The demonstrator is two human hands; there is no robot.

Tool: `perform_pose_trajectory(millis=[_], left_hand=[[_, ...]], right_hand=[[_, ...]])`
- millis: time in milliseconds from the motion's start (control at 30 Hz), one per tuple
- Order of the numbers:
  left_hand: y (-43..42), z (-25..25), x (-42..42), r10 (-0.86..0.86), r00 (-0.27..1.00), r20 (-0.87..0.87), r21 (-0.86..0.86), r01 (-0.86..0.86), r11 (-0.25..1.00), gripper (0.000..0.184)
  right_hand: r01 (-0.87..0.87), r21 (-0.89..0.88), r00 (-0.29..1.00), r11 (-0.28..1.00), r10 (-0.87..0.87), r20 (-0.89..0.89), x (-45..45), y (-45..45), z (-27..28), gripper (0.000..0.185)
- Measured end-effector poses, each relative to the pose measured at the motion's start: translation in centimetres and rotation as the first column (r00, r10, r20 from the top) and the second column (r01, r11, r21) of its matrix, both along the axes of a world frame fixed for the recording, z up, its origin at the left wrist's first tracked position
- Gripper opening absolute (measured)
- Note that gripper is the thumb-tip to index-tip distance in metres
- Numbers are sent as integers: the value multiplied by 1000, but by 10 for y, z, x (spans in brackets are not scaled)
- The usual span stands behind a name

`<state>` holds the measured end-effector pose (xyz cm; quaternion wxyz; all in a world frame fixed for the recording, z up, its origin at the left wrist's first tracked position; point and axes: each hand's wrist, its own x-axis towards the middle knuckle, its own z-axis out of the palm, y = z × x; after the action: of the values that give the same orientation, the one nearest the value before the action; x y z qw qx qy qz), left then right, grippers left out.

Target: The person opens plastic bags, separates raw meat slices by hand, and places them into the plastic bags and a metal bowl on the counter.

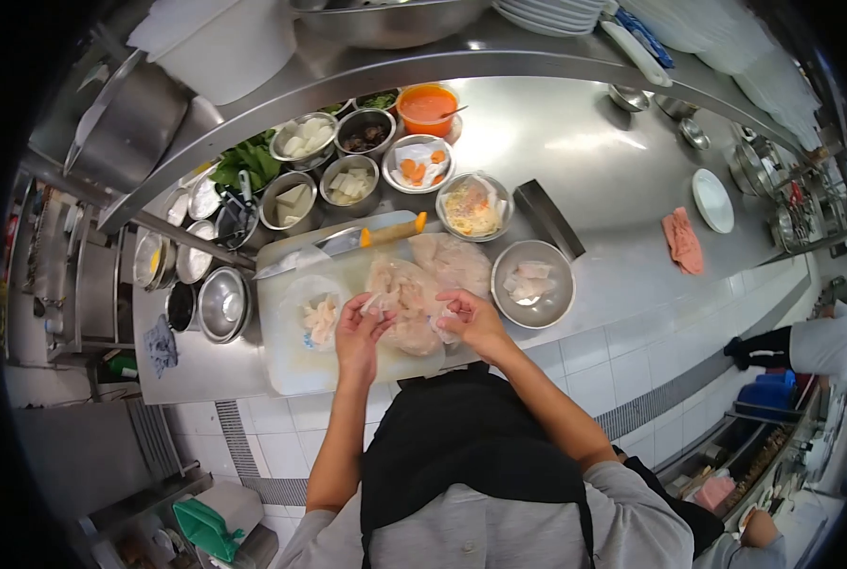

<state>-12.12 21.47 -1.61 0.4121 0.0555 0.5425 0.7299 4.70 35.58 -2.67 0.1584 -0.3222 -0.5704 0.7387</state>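
Observation:
A clear plastic bag of pale, raw-looking slices [406, 302] lies on the white cutting board [286, 370] between my hands. My left hand [357, 330] pinches its whitish edge on the left. On the right, my right hand [471, 321] has its fingers closed on the translucent plastic. A second bag of pale pieces [452, 262] lies just behind. Left of my left hand, pale strips [321, 319] rest on a thin white sheet. A steel bowl [534, 284] with a few pale slices stands beside my right hand.
A knife [347, 242] with a wooden handle lies across the board's back. Several bowls of ingredients [350, 180] and an orange sauce tub [427, 109] stand behind. A metal bar [548, 220], pink cloth [681, 241] and white plate [712, 201] lie rightward. A shelf [395, 71] overhangs.

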Motion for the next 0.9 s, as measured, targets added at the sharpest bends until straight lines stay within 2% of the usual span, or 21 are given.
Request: perform_pose_trajectory(millis=[33, 100, 200, 267, 367, 400, 433, 467, 533, 600, 700, 767, 900], left_hand=[[0, -3, 0, -14, 997, -73, -18, 13, 1000, 28], [-1, 0, -1, -48, 997, -67, -54, 44, 998, 29], [-5, 2, 0, -43, 997, -60, -108, 36, 993, 29], [-7, -4, -1, -75, 997, 16, -26, 76, 997, 29], [-6, 1, -2, -107, 994, 1, -36, 107, 994, 29], [-6, 1, -1, -150, 989, -14, -41, 150, 988, 29], [-6, 3, 0, -156, 987, -44, -61, 153, 986, 29], [-6, 5, 0, -145, 988, -48, -60, 142, 988, 29], [-10, 9, -2, -154, 984, -92, -100, 145, 984, 30], [-20, 8, -11, -109, 990, -94, -113, 98, 989, 27], [-34, 9, -28, -36, 995, -89, -111, 26, 994, 20], [-43, 16, -35, 22, 998, -53, -78, -26, 997, 10], [-50, 23, -35, -45, 999, 14, 8, 45, 999, 10]], right_hand=[[16, 7, 1000, 1000, -16, 15, 9, 7, 7, 37], [47, 280, 975, 959, -105, 196, 25, 25, 19, 34], [146, 364, 965, 920, -213, 150, 54, 54, 12, 33], [176, 432, 965, 884, -243, 103, 68, 64, 36, 31], [204, 330, 973, 922, -228, 37, 94, 88, 29, 32], [94, 698, 910, 710, -346, 229, 101, 90, 27, 31], [-124, 911, 789, 392, -518, 331, 104, 90, 23, 29], [-125, 912, 796, 390, -510, 326, 105, 89, 18, 29], [180, 684, 852, 707, -460, 251, 94, 77, 24, 26], [191, 658, 885, 728, -418, 205, 81, 62, 17, 24], [33, 669, 944, 742, -242, 222, 58, 38, 19, 26], [7, 646, 963, 764, -180, 202, 41, 23, 18, 26], [-69, 592, 997, 803, 78, 10, -7, -15, 41, 30]])
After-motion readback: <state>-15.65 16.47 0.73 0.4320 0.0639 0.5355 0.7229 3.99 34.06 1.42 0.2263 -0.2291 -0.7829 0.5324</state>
